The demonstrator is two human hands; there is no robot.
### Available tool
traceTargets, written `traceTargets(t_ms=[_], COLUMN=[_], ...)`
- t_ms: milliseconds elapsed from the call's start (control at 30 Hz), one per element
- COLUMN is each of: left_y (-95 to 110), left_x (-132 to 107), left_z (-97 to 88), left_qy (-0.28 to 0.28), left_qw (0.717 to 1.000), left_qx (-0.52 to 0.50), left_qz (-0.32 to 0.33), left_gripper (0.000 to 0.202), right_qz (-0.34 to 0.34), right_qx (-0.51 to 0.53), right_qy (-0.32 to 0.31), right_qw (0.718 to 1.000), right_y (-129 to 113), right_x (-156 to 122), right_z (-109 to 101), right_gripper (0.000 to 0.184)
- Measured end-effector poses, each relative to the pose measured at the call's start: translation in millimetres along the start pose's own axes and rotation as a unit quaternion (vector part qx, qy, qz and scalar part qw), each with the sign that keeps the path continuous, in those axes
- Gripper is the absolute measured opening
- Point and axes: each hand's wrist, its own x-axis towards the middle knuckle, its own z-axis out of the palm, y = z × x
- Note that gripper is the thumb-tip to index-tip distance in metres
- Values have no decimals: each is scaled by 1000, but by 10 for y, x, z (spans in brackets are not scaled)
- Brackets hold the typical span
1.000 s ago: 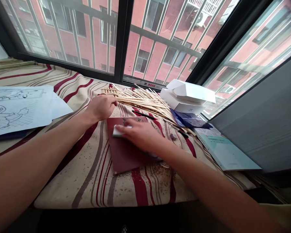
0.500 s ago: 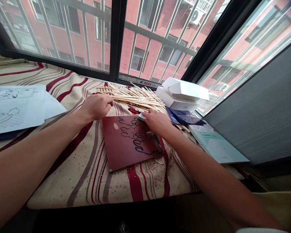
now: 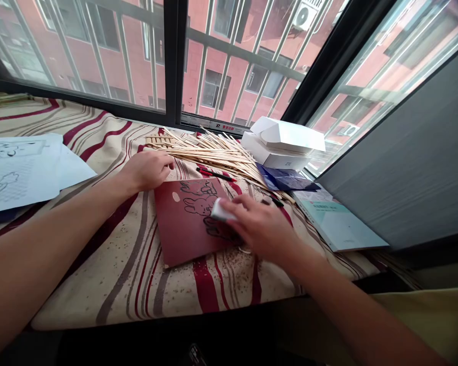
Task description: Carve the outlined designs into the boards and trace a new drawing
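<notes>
A reddish-brown board (image 3: 183,229) with black outline drawings of rabbits lies on the striped cloth. My right hand (image 3: 267,229) is over its right part, slightly blurred, with fingers closed on a small white eraser (image 3: 220,211) that meets the drawn lines. The hand hides the board's right edge. At the upper left corner of the board is my left hand (image 3: 147,170), fingers curled under. What those fingers grip, if anything, is hidden. Just beyond the board lies a red and black pen (image 3: 216,174).
Behind the board lie many thin wooden sticks (image 3: 213,152). A white box (image 3: 284,145), a dark blue sheet (image 3: 286,179) and a pale green book (image 3: 339,223) are at the right. Paper drawings (image 3: 23,168) lie at the left. Brown crumbs dot the striped cloth (image 3: 114,274).
My right hand has moved from the board's top edge down and toward me with the eraser, uncovering the pen and upper drawing. My left hand stays by the corner. The view has shifted slightly.
</notes>
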Motion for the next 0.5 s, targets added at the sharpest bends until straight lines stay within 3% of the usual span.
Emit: traceTargets(t_ms=[67, 200, 267, 333, 400, 500], left_y=[10, 32, 41, 53, 74, 117], left_x=[-2, -4, -2, 1, 1, -11], left_z=[-7, -18, -39, -71, -102, -114], left_qy=[-8, -31, -50, -71, -90, -97], left_qw=[1000, 999, 999, 997, 995, 993], left_qx=[10, 13, 17, 26, 39, 53], left_qz=[2, 4, -9, -25, -32, -42], left_gripper=[50, 49, 49, 50, 50, 51], right_qz=[-59, 95, 118, 58, -59, -128], right_qx=[8, -60, -45, 23, 84, 43], right_qy=[-8, -21, 15, 41, 12, -14], right_qw=[998, 993, 992, 997, 995, 991], right_y=[-6, 271, 339, 246, 38, -258], right_x=[-52, -104, -134, -166, -170, -93], right_z=[28, 101, 90, 46, -12, -87], right_gripper=[44, 38, 39, 39, 40, 44])
